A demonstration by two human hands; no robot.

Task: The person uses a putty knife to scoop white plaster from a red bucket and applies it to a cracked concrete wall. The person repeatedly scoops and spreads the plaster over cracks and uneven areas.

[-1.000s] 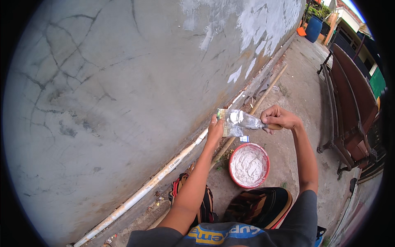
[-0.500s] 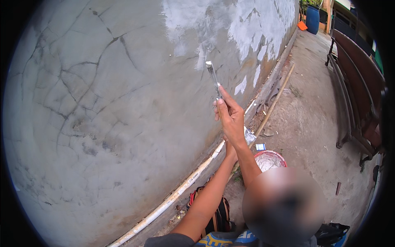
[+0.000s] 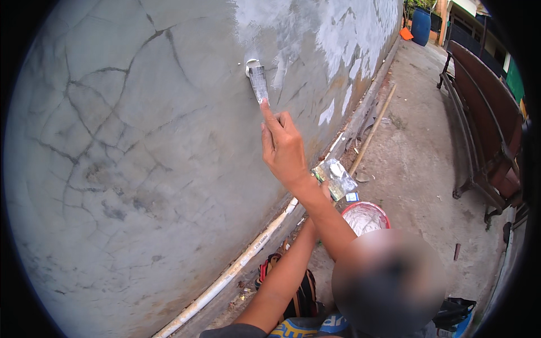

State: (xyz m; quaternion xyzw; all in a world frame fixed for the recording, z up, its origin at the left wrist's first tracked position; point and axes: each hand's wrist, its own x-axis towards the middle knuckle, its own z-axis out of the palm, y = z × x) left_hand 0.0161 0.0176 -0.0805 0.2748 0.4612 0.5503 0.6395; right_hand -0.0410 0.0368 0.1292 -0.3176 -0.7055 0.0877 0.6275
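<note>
My right hand point(image 3: 285, 147) is closed round a putty knife point(image 3: 258, 84), forefinger stretched along its blade. The blade's tip meets the grey, cracked wall point(image 3: 186, 191), where a dab of white putty point(image 3: 252, 64) sticks at its end. Lower down, my left hand point(image 3: 325, 189) is mostly hidden behind my right forearm. It grips a small flat board point(image 3: 345, 186), smeared grey and green, with a lump of white putty point(image 3: 336, 169) on it. Rough white patches point(image 3: 355, 34) cover the wall's upper right.
A red-rimmed bucket point(image 3: 387, 216) with white paste inside stands below the board. A white pipe point(image 3: 242, 257) runs along the wall's foot, and a bamboo pole point(image 3: 374, 130) lies on the ground. To the right is a brown bench point(image 3: 489, 107); a striped bag point(image 3: 304, 298) sits beneath my left arm.
My right hand has swung left and brought the putty knife against the wall, its blade now face-on. The putty-laden board has come into view beside my right forearm.
</note>
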